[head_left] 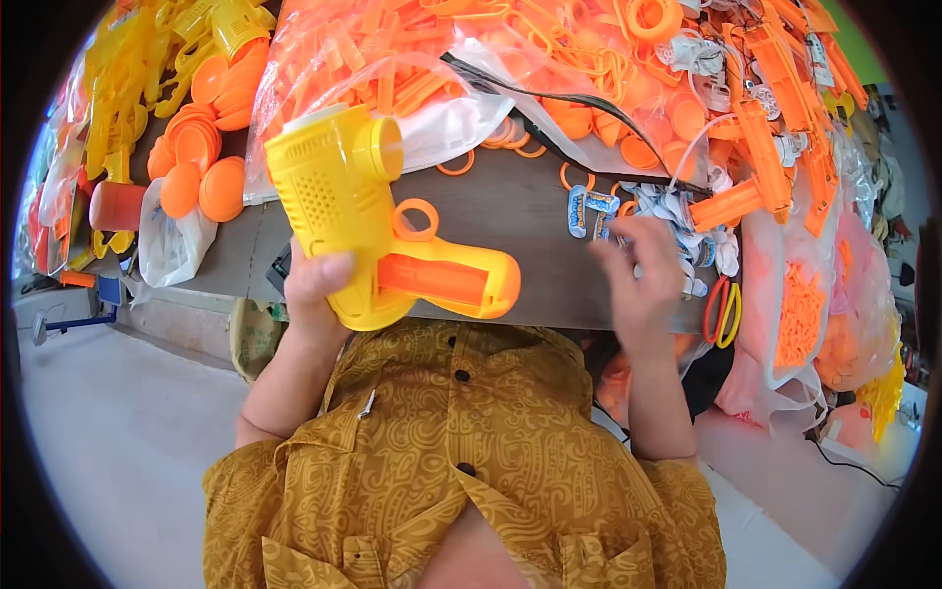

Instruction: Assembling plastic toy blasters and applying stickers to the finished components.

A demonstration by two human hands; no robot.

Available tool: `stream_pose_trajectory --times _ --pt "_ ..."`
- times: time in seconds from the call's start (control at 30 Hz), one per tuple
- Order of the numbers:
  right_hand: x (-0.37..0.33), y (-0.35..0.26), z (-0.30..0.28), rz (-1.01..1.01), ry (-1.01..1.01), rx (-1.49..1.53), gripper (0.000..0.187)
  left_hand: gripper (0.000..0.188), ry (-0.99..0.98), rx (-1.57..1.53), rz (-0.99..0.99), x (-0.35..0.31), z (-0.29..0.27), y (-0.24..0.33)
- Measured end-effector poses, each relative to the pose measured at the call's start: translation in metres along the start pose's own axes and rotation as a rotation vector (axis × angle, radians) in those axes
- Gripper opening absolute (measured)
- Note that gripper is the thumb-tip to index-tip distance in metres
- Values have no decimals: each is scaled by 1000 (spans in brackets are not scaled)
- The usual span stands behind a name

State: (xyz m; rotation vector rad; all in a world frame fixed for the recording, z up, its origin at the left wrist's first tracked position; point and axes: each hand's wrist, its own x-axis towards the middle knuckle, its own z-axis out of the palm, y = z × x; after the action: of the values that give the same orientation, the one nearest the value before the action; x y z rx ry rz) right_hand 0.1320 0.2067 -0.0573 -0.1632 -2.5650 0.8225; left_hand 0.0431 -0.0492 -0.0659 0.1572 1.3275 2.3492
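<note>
1 yellow toy (329, 187) in left hand (316, 282)

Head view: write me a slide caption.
Left hand holds a yellow gun-shaped toy; right hand near blue labels at a dark table.

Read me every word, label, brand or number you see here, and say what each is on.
Loose blue stickers near the right hand: bold printed lettering, which I won't copy out.
Sticker pile beyond that hand: too small and jumbled to read.
Yellow toy in the left hand: no readable text.
</note>
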Motion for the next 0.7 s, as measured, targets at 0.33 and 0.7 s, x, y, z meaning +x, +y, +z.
stream_pose_trajectory --times 0.33,0.7 --pt "16 28 -7 -148 -16 -326 11 72 -146 -160 -144 15 -3 10" --pt "31 32 -35 310 -46 919 13 73 -194 -182 -184 17 0 12"
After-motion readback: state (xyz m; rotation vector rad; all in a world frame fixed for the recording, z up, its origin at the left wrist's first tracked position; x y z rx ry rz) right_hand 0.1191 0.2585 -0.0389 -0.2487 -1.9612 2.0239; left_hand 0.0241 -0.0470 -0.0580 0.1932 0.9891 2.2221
